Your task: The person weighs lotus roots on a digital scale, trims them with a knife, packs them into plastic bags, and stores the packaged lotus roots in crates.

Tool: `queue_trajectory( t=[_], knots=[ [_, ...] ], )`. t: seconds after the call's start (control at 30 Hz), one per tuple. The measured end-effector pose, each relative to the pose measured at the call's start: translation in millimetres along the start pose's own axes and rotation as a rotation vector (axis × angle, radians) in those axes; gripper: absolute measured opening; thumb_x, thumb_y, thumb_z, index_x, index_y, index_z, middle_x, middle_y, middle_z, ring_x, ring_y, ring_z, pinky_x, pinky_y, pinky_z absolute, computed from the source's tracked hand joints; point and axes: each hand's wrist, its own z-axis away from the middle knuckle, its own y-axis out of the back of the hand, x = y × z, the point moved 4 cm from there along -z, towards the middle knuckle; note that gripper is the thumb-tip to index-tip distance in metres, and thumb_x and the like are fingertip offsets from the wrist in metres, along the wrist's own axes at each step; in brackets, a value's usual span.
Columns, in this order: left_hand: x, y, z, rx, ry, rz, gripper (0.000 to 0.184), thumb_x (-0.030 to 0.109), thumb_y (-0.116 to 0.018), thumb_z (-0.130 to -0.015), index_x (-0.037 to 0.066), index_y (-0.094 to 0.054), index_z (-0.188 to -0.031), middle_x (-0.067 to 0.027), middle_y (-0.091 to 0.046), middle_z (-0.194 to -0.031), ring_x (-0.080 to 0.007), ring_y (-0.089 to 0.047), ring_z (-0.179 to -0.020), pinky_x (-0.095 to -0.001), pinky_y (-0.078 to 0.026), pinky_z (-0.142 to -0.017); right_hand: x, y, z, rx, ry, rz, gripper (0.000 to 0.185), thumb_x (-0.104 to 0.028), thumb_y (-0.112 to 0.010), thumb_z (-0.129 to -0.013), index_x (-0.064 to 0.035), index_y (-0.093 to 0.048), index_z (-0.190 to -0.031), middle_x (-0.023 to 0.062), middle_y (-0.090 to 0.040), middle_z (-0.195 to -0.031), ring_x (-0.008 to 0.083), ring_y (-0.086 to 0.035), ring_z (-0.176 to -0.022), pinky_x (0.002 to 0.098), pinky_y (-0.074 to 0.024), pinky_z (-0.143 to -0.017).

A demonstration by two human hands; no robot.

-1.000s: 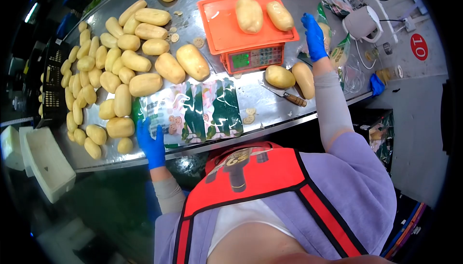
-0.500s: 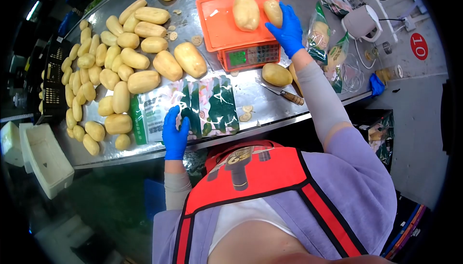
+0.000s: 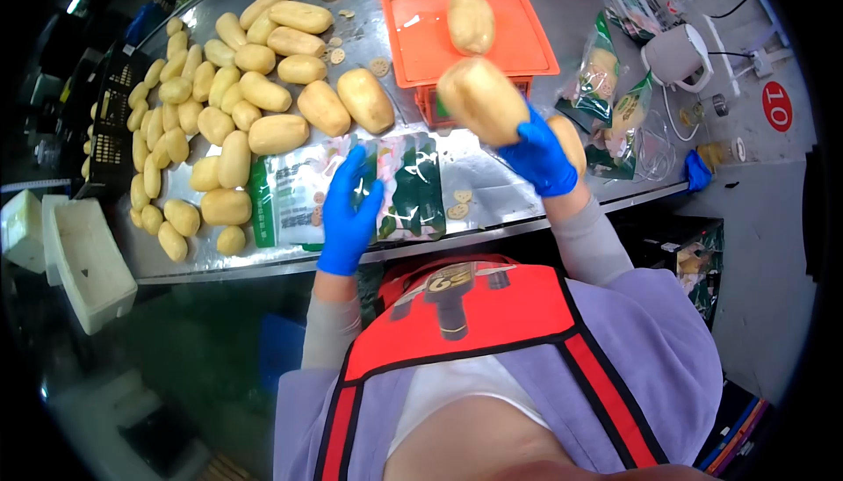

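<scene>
While the person's right hand (image 3: 544, 151) grips a thick pale root (image 3: 483, 99) by its near end, the bulk of it juts out toward ten o'clock from the fingers, its long axis running from ten to four. It sits in front of the orange scale (image 3: 413, 46), covering part of the display side; whether it touches there, I can't tell from where I stand. A second root (image 3: 471, 22) lies on the tray, beyond the held one at twelve, long axis close to twelve and six.

That right hand is the nearer by far, with the forearm coming in from five o'clock, fingers and thumb closed around the root's end. The left hand (image 3: 349, 209) is over the printed bags (image 3: 413, 191), fingers extended toward one, thumb apart, grasping nothing I can see. From its fingertips, the held root lies at two.
</scene>
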Motion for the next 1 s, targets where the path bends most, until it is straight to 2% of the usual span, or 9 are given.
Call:
queue_trajectory(
  t=[0.1, 0.17, 0.27, 0.4, 0.5, 0.7, 0.77, 0.83, 1.0],
  knots=[
    [40, -31, -16, -0.104, 0.017, 0.255, 0.062, 0.005, -0.065, -0.077, 0.003, -0.038, -0.133, -0.0107, -0.043, -0.131, -0.0204, -0.045, -0.116, -0.0336, -0.036, -0.099, 34, -21, 15, -0.144, -0.252, -0.400, 0.078, -0.034, -0.060, -0.073, -0.0021, -0.029, -0.136, 0.0127, -0.039, -0.134, 0.0276, -0.040, -0.123, 0.0382, -0.0306, -0.103],
    [65, -48, -21, -0.153, -0.151, 0.291, 0.065, 0.008, -0.068, -0.075, 0.003, -0.038, -0.132, -0.0101, -0.044, -0.129, -0.0205, -0.045, -0.116, -0.0338, -0.036, -0.099, 49, -27, 18, -0.297, -0.325, -0.577, 0.081, -0.041, -0.058, -0.072, -0.0029, -0.028, -0.137, 0.0133, -0.037, -0.136, 0.0285, -0.038, -0.124, 0.0402, -0.0288, -0.104],
    [75, -57, -17, -0.209, -0.120, 0.283, 0.068, 0.010, -0.072, -0.073, 0.002, -0.038, -0.132, -0.0109, -0.044, -0.129, -0.0199, -0.046, -0.115, -0.0336, -0.037, -0.098, 53, -34, 19, -0.201, -0.327, -0.479, 0.095, -0.057, -0.062, -0.066, -0.0055, -0.026, -0.137, 0.0152, -0.036, -0.135, 0.0305, -0.039, -0.122, 0.0413, -0.0355, -0.101],
    [89, -63, -10, -0.163, -0.177, 0.234, 0.069, 0.012, -0.074, -0.071, 0.002, -0.039, -0.130, -0.0118, -0.045, -0.127, -0.0199, -0.047, -0.114, -0.0329, -0.039, -0.097, 64, -30, 14, -0.204, -0.319, -0.489, 0.097, -0.066, -0.057, -0.067, -0.0061, -0.027, -0.137, 0.0156, -0.037, -0.135, 0.0300, -0.039, -0.122, 0.0425, -0.0326, -0.103],
    [84, -58, -7, -0.078, -0.066, 0.357, 0.070, 0.012, -0.076, -0.069, 0.002, -0.041, -0.128, -0.0117, -0.047, -0.123, -0.0203, -0.047, -0.113, -0.0324, -0.040, -0.096, 73, -35, 6, -0.302, -0.325, -0.594, 0.093, -0.060, -0.060, -0.069, -0.0082, -0.026, -0.139, 0.0135, -0.033, -0.139, 0.0287, -0.036, -0.125, 0.0447, -0.0310, -0.102],
    [91, -41, -4, -0.004, -0.282, 0.082, 0.078, 0.010, -0.077, -0.065, 0.002, -0.035, -0.131, -0.0107, -0.048, -0.121, -0.0212, -0.048, -0.113, -0.0333, -0.039, -0.096, 74, -46, 1, -0.312, -0.325, -0.589, 0.094, -0.057, -0.064, -0.065, -0.0035, -0.030, -0.135, 0.0172, -0.039, -0.133, 0.0315, -0.042, -0.120, 0.0438, -0.0331, -0.103],
    [85, -41, -3, -0.157, -0.271, 0.133, 0.080, 0.009, -0.077, -0.065, 0.001, -0.033, -0.131, -0.0109, -0.049, -0.121, -0.0219, -0.048, -0.114, -0.0339, -0.039, -0.096, 74, -41, -1, -0.340, -0.324, -0.582, 0.095, -0.056, -0.064, -0.064, -0.0021, -0.030, -0.135, 0.0178, -0.040, -0.132, 0.0317, -0.042, -0.120, 0.0435, -0.0332, -0.103],
    [90, -39, 3, -0.091, -0.274, 0.177, 0.076, 0.008, -0.077, -0.065, 0.002, -0.036, -0.129, -0.0114, -0.050, -0.122, -0.0224, -0.048, -0.114, -0.0344, -0.039, -0.096, 80, -33, -2, -0.507, -0.370, -0.447, 0.103, -0.070, -0.055, -0.067, -0.0038, -0.023, -0.139, 0.0148, -0.029, -0.141, 0.0287, -0.031, -0.128, 0.0414, -0.0257, -0.106],
    [91, -36, 5, -0.181, -0.387, 0.151, 0.069, 0.006, -0.075, -0.066, 0.004, -0.041, -0.126, -0.0125, -0.050, -0.122, -0.0237, -0.050, -0.113, -0.0348, -0.039, -0.096, 78, -35, -7, -0.590, -0.294, -0.378, 0.093, -0.063, -0.053, -0.072, 0.0009, -0.030, -0.135, 0.0159, -0.036, -0.137, 0.0280, -0.038, -0.124, 0.0396, -0.0286, -0.105]
  ],
)
